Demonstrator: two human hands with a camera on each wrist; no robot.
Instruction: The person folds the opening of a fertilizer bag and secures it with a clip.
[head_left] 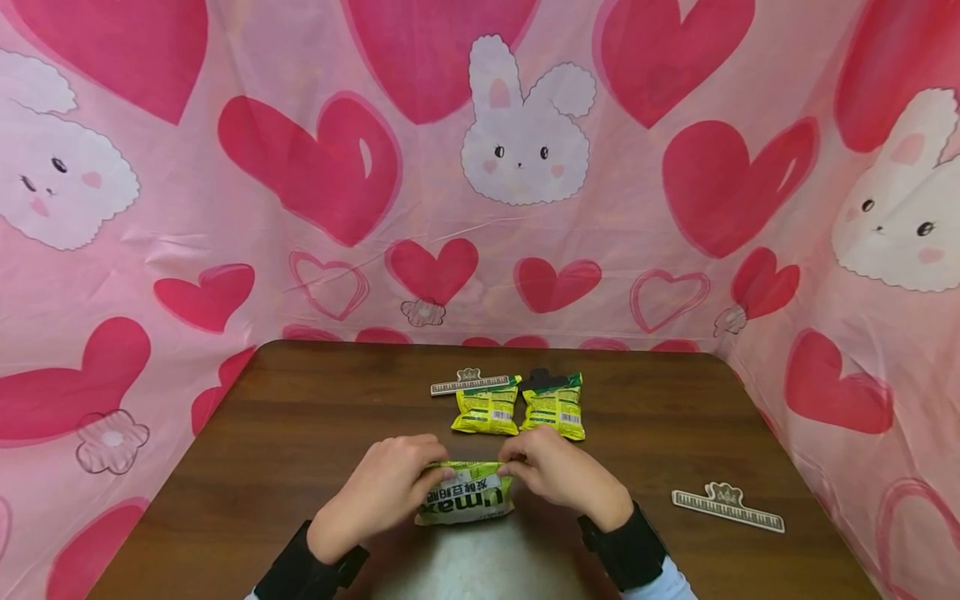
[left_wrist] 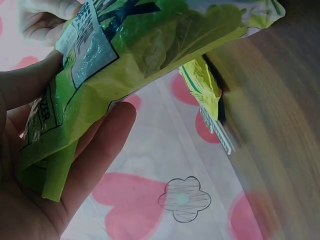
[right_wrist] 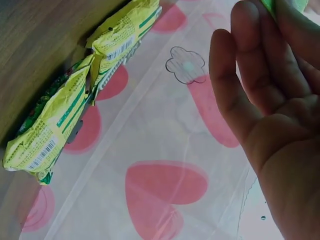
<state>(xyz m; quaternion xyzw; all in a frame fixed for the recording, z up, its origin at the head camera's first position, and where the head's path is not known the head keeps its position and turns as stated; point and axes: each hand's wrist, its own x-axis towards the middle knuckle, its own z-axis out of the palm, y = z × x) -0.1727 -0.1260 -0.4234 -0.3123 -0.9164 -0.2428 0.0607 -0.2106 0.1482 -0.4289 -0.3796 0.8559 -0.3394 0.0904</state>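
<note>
A green and white printed bag [head_left: 467,500] stands near the front of the table between both hands, its top edge uppermost. My left hand [head_left: 382,487] pinches the top edge at the left corner, thumb on the near side. At the right corner, my right hand [head_left: 564,473] pinches the same edge between thumb and fingers. In the left wrist view the bag [left_wrist: 150,45] spans the upper part, with its top folded over by the palm. Only a green sliver of it [right_wrist: 269,6] shows in the right wrist view, between the fingertips.
Two yellow-green packets [head_left: 486,410] [head_left: 553,412] lie side by side beyond the bag. A white keyboard-patterned clip [head_left: 470,384] is on the left packet, a black clip [head_left: 543,381] on the right. Another keyboard-patterned clip [head_left: 727,507] lies at right on the brown table [head_left: 300,433].
</note>
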